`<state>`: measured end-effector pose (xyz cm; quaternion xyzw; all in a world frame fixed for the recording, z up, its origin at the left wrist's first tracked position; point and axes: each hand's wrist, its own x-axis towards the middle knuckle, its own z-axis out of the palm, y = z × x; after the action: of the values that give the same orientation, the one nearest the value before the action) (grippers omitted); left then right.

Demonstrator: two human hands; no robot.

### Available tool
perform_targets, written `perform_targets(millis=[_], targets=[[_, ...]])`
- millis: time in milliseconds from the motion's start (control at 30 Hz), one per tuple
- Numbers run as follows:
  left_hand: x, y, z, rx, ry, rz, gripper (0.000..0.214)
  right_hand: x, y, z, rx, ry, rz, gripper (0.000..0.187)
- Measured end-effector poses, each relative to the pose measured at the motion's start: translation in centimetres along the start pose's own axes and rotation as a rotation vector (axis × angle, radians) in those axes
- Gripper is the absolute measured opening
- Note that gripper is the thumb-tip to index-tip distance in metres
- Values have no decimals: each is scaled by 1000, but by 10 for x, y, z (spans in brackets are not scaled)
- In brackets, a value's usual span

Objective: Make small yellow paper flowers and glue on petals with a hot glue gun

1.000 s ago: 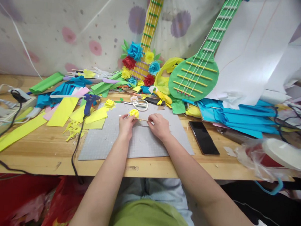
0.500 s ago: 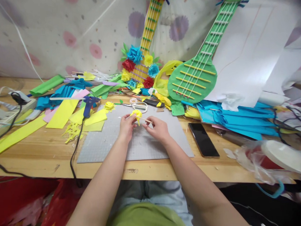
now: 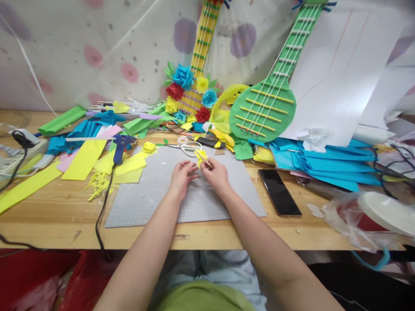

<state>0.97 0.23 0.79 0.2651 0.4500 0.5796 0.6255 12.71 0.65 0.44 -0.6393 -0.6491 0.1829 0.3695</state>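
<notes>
Both my hands rest over a grey cutting mat (image 3: pixel 151 198) on the wooden table. My right hand (image 3: pixel 216 174) pinches a thin wooden stick (image 3: pixel 206 162) with a small yellow paper flower (image 3: pixel 201 155) on its far end. My left hand (image 3: pixel 181 175) lies just left of it, fingers loosely curled and touching the right fingertips, with nothing seen in it. Scissors (image 3: pixel 187 147) lie just beyond the hands. A second yellow paper flower (image 3: pixel 149 147) sits at the mat's far left corner.
A blue glue gun (image 3: pixel 120 145) with a black cord lies left of the mat among yellow paper strips (image 3: pixel 81 159). A black phone (image 3: pixel 278 191) lies to the right. Paper guitars, one green (image 3: pixel 263 108) and one flowered (image 3: pixel 191 95), lean on the wall. Blue paper (image 3: pixel 326 162) is piled right.
The flower on its stick has passed from my left fingers to my right hand and tipped up and to the right. My left hand has let go and eased back.
</notes>
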Motion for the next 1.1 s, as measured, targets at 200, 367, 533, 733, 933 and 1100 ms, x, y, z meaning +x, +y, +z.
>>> perform_targets(millis=[200, 367, 533, 733, 933, 1100], targets=[[-5, -9, 5, 69, 60, 129, 30, 3, 1, -1, 4, 5, 3, 19], [-3, -8, 4, 36, 29, 72, 31, 1, 1, 0, 8, -7, -47, 18], [-1, -8, 1, 10, -24, 67, 38, -3, 0, 0, -68, -32, -155, 17], [1, -9, 2, -20, -1, 91, 44, -5, 1, -1, -135, -24, -368, 13], [1, -9, 2, -16, -2, 120, 39, -7, -1, -8, -47, 6, -252, 14], [-3, -9, 2, 115, -88, 112, 38, 4, 5, -19, 135, -49, -80, 26]])
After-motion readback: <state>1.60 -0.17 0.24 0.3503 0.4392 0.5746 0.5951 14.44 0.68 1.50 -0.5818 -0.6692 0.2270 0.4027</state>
